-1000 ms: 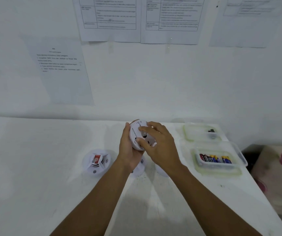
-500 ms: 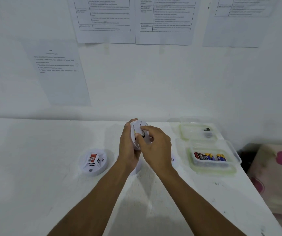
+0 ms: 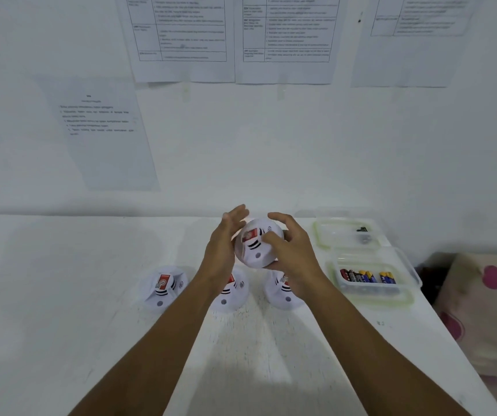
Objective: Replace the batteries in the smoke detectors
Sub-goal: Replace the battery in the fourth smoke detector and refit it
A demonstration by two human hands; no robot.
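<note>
I hold a white round smoke detector [image 3: 254,246] above the table, its front with the red label facing me. My right hand [image 3: 293,247] grips it from the right, thumb across the front and fingers curled over the top. My left hand [image 3: 223,247] lies against its left side with the fingers straight. Three more white detectors stand face up on the table [image 3: 61,295] below my hands: one at the left [image 3: 163,288], one in the middle [image 3: 230,294] and one at the right [image 3: 281,292]. A clear tub [image 3: 373,291] holds several batteries [image 3: 367,277].
A second clear tub [image 3: 328,235] stands behind the battery tub, with a few small dark items in it. Printed sheets hang on the white wall behind the table. A cushion with pink dots [image 3: 487,310] lies past the table's right edge.
The detector has been turned over: its open back faced me before, now its labelled front does. My left hand's fingers have straightened, and my right hand has shifted to the detector's right side.
</note>
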